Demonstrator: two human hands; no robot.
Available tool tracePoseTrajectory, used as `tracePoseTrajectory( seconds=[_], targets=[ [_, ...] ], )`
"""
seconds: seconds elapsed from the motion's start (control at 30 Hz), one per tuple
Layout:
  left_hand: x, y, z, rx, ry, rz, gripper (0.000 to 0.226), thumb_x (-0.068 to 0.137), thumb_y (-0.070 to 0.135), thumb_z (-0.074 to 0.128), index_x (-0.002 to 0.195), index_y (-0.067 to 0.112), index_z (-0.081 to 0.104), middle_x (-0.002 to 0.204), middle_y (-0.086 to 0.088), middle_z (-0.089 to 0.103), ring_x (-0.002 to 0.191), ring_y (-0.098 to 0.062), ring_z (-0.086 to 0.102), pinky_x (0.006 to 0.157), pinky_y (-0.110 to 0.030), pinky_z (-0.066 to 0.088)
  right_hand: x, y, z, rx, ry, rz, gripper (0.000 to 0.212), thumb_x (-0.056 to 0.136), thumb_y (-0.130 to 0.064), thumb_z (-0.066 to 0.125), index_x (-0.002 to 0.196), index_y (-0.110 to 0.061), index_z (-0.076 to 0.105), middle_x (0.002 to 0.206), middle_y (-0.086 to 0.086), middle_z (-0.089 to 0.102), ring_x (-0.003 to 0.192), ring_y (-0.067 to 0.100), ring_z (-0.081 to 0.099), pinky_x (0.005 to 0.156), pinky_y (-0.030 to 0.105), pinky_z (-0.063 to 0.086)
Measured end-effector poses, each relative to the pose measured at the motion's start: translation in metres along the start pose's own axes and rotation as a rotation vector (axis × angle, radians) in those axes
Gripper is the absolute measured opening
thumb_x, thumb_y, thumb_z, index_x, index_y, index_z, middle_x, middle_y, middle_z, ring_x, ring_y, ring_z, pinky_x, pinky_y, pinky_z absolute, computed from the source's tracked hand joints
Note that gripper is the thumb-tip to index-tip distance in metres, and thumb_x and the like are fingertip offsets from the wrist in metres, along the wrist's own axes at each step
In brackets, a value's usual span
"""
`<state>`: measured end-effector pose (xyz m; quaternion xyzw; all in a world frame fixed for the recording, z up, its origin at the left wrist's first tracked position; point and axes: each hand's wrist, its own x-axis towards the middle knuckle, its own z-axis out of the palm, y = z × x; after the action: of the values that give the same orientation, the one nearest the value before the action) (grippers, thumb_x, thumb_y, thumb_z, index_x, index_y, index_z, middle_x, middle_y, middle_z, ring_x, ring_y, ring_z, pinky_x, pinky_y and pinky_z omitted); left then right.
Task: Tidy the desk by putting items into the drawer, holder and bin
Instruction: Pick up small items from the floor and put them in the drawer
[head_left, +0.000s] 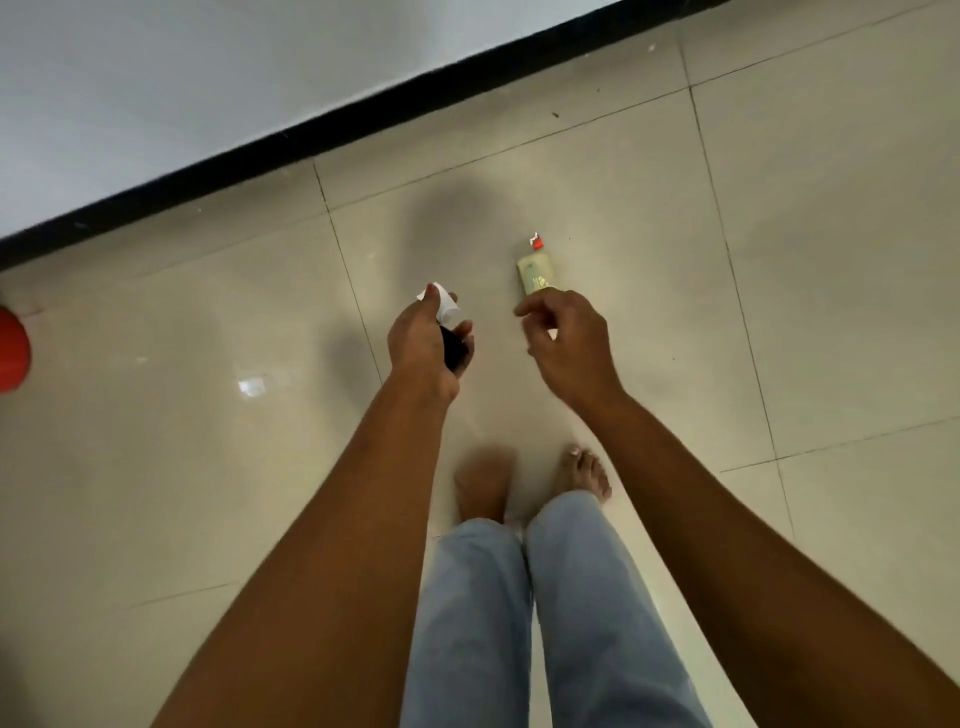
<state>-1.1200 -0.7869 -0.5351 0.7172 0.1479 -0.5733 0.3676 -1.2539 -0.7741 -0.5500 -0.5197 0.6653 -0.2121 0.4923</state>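
A pale green tube with a red cap (535, 267) lies on the tiled floor (779, 260), cap pointing away from me. My right hand (569, 340) hovers just over its near end, fingers loosely curled, and holds nothing that I can see. My left hand (428, 343) grips a small bottle (451, 332) with a white top and a dark body. I look straight down at the floor; no desk, drawer or holder is in view.
My bare feet (584, 475) and jeans-clad legs stand below the hands. A wall with a black skirting strip (322, 137) runs diagonally across the top. A red round object (11, 348) is cut off at the left edge.
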Motion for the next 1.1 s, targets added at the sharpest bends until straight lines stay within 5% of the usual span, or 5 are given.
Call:
tracePoseTrajectory(
  seconds=[0.17, 0.4, 0.6, 0.93, 1.1],
  targets=[
    [0.041, -0.016, -0.001, 0.054, 0.035, -0.057, 0.038, 0.093, 0.032, 0.058, 0.122, 0.007, 0.057, 0.105, -0.011, 0.06, 0.068, -0.014, 0.06, 0.056, -0.023, 0.053, 0.053, 0.09, 0.005, -0.482, -0.235, 0.22, 0.032, 0.089, -0.008, 0.05, 0.121, -0.008, 0.058, 0.122, 0.017, 0.057, 0.115, 0.032, 0.052, 0.096, 0.034, 0.041],
    [0.092, -0.054, -0.022, 0.158, 0.026, -0.063, 0.034, 0.096, 0.029, 0.052, 0.122, 0.007, 0.059, 0.12, -0.011, 0.06, 0.076, -0.013, 0.061, 0.057, -0.024, 0.051, 0.095, 0.135, 0.04, -0.821, -0.209, 0.279, 0.038, 0.093, -0.024, 0.049, 0.127, -0.008, 0.043, 0.127, 0.014, 0.049, 0.121, 0.033, 0.045, 0.088, 0.04, 0.043],
    [0.131, -0.079, -0.038, 0.205, 0.022, -0.084, 0.032, 0.095, 0.027, 0.054, 0.12, 0.01, 0.06, 0.121, -0.01, 0.061, 0.073, -0.012, 0.062, 0.058, -0.024, 0.052, 0.121, 0.168, 0.081, -0.745, -0.119, 0.345, 0.063, 0.084, -0.043, 0.065, 0.129, -0.009, 0.036, 0.128, 0.012, 0.046, 0.12, 0.034, 0.046, 0.086, 0.044, 0.044],
    [0.103, -0.086, -0.062, 0.082, 0.045, -0.131, 0.035, 0.095, 0.02, 0.055, 0.13, 0.014, 0.051, 0.119, -0.008, 0.06, 0.075, -0.014, 0.063, 0.057, -0.027, 0.052, 0.105, 0.157, 0.061, -0.459, -0.255, 0.255, 0.065, 0.078, -0.031, 0.076, 0.128, -0.004, 0.044, 0.122, 0.02, 0.055, 0.107, 0.038, 0.058, 0.088, 0.046, 0.051],
    [0.037, -0.035, -0.067, -0.084, 0.034, -0.07, 0.035, 0.095, 0.019, 0.056, 0.129, 0.02, 0.05, 0.107, -0.005, 0.058, 0.074, -0.015, 0.062, 0.061, -0.027, 0.052, 0.065, 0.064, 0.022, -0.118, -0.318, 0.27, 0.056, 0.072, -0.033, 0.081, 0.12, -0.017, 0.059, 0.107, 0.002, 0.062, 0.082, 0.012, 0.062, 0.053, 0.022, 0.055]
  ],
)
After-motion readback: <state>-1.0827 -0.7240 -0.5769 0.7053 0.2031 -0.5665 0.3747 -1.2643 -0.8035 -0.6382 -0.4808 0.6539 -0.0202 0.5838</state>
